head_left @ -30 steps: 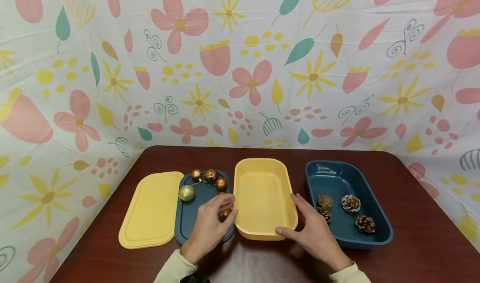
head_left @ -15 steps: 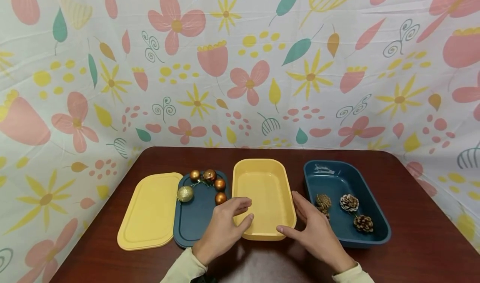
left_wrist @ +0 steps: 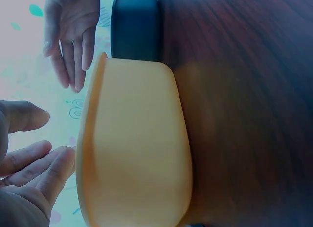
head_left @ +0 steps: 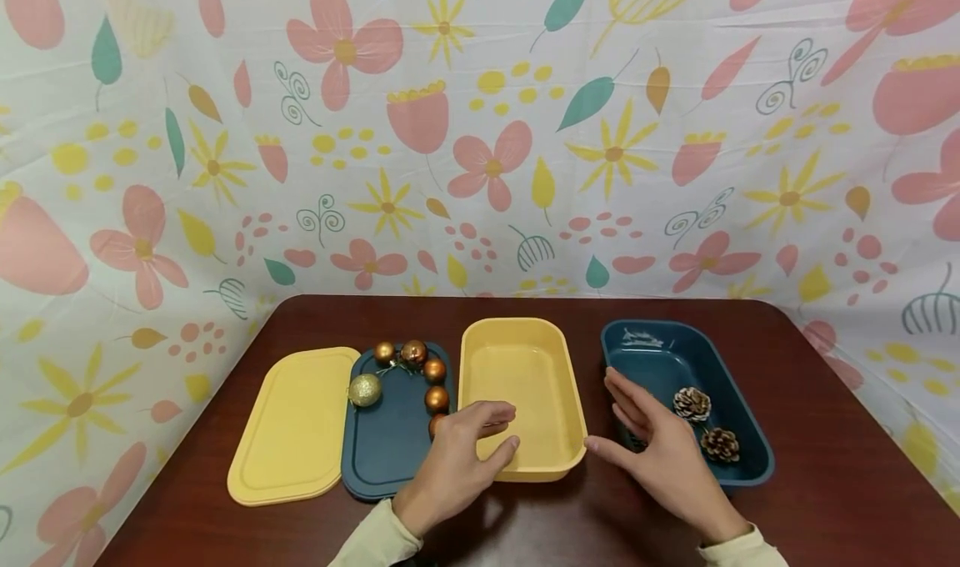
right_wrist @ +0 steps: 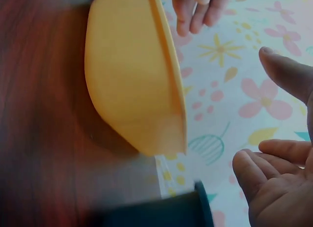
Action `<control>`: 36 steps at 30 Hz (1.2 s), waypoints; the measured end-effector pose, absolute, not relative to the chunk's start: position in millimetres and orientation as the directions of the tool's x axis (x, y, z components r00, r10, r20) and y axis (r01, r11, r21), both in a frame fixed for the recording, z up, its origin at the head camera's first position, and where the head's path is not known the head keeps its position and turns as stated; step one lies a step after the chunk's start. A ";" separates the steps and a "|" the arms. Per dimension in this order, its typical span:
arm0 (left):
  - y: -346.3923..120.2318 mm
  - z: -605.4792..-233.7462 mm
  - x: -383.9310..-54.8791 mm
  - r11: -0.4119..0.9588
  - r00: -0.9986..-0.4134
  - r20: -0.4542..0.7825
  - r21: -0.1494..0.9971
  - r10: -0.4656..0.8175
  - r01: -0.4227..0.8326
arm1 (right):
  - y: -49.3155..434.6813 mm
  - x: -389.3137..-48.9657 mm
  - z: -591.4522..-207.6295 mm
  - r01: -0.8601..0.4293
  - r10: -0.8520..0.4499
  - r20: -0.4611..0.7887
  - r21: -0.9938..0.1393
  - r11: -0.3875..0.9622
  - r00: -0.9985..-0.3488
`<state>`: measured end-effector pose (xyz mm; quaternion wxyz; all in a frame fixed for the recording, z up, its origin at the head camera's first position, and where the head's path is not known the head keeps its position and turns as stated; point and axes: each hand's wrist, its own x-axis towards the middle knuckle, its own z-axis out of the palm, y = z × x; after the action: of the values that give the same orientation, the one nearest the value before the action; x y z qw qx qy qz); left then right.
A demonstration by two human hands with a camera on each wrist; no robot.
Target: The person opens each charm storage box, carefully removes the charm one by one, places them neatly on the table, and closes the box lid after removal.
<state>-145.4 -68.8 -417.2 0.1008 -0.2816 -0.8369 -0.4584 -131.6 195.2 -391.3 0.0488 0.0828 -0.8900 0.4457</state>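
Note:
In the head view a yellow rectangular container point(head_left: 517, 367) stands in the middle, with nothing inside it. My left hand point(head_left: 461, 463) hovers over its near left corner, fingers and thumb spread with nothing between them. My right hand point(head_left: 663, 459) is beside its right side, fingers extended over the left rim of a dark blue container point(head_left: 682, 358). Two pinecones point(head_left: 692, 403) show in that blue container; others are hidden behind my right hand. Both wrist views show the outer wall of the yellow container point(left_wrist: 137, 139) and loosely extended fingers.
Left of the yellow container lies a dark blue lid point(head_left: 390, 450) bearing a glittery gold ball point(head_left: 365, 390) and several copper balls point(head_left: 435, 371). A yellow lid point(head_left: 292, 425) lies farther left. A floral cloth point(head_left: 480, 133) hangs behind the brown table point(head_left: 570, 534).
My left hand has moved right, from the blue lid's edge to over the yellow container. My right hand has left the yellow container's side and moved right, toward the blue container.

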 end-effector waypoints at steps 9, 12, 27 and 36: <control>-65.4 -415.6 -148.7 0.404 -0.809 0.438 0.708 0.393 0.580 | 225.5 -129.9 -381.6 -0.185 -0.081 0.179 -0.708 0.682 -0.981; -64.3 -416.1 -149.2 0.392 -0.811 0.423 0.721 0.403 0.571 | 235.8 -130.2 -379.9 -0.193 -0.080 0.192 -0.694 0.693 -0.978; -49.5 -413.1 -151.9 0.392 -0.794 0.426 0.704 0.434 0.592 | 280.2 -128.8 -379.0 -0.118 -0.011 0.174 -0.621 0.775 -0.985; -35.6 -407.0 -152.3 0.396 -0.781 0.411 0.692 0.470 0.603 | 303.6 -129.0 -377.8 -0.116 0.011 0.224 -0.548 0.828 -0.975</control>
<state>-152.3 -35.6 -407.0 0.0747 -0.3225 -0.8321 -0.4451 -129.0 303.6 -377.8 0.1094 0.0277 -0.9498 0.2917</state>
